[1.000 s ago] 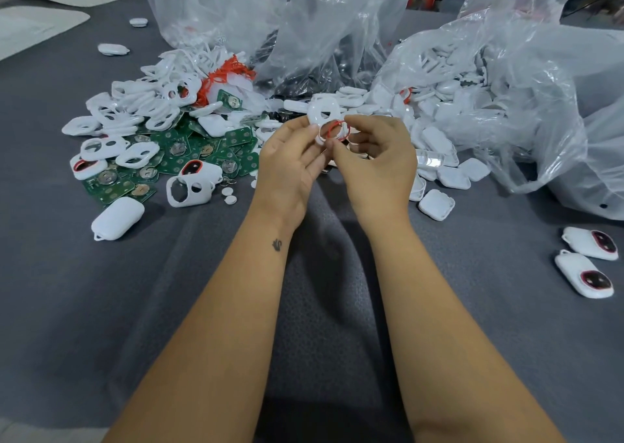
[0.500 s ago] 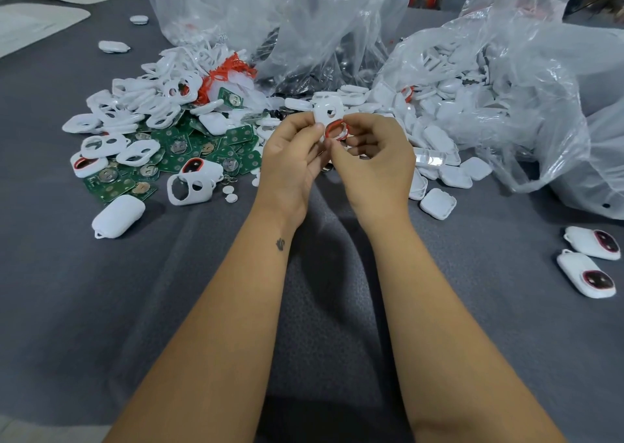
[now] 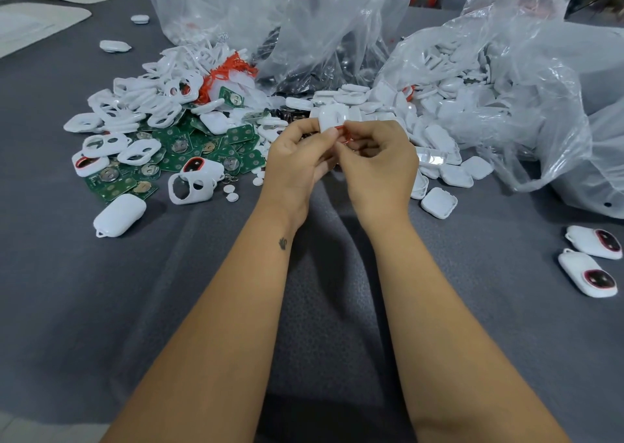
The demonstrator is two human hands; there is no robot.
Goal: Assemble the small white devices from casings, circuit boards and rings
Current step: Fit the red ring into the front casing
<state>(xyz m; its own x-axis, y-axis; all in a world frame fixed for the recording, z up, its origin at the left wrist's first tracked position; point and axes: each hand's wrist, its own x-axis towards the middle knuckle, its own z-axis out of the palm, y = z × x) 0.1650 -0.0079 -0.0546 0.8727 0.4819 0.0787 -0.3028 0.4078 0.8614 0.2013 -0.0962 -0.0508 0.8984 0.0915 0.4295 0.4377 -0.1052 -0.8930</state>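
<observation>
White casing [image 3: 332, 117], turned since the earlier frame to show its blank back, pinched with the red ring [image 3: 341, 128] by both hands [image 3: 297, 159] [image 3: 378, 159] above mid-tabletop [image 3: 101, 290], suggesting ring seating is under way.

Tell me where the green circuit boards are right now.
In the head view, the green circuit boards lie heaped on the grey table, left of both hands, among the white casings.
</observation>
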